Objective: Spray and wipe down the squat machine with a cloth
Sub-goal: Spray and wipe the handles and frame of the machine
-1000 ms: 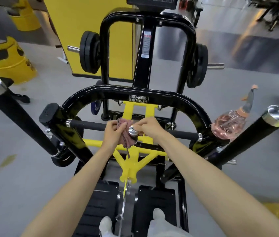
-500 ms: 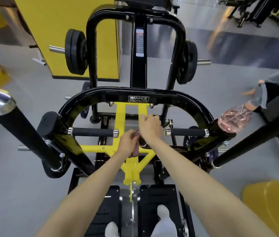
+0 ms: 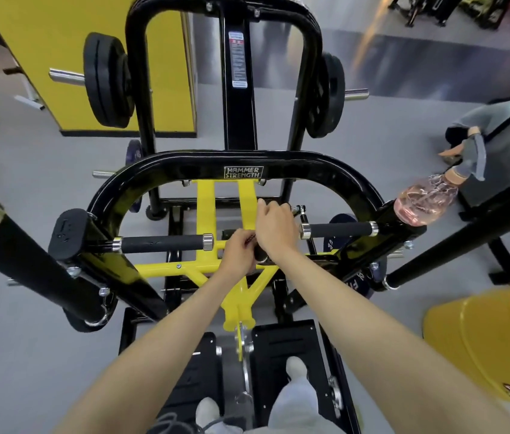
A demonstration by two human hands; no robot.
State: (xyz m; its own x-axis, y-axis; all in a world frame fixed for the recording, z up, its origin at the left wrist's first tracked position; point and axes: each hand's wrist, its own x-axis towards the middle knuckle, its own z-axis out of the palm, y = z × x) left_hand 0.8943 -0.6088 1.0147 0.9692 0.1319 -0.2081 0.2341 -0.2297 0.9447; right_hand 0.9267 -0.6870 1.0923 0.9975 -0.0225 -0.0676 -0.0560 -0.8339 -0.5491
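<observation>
The cloth (image 3: 249, 239) is clenched in the left hand (image 3: 237, 252), just beside the right hand (image 3: 275, 228), whose grip cannot be told; the spray bottle (image 3: 424, 200) is perched nearer the latter.

Left hand (image 3: 236, 252) beside right hand (image 3: 274, 228), curled

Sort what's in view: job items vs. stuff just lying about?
Job:
- squat machine
- cloth, held in the left hand
- right hand, beside it on the yellow struts
- spray bottle, perched on the machine's frame

Just there:
- weight plates
- yellow bin
- person crouched in the background
</observation>
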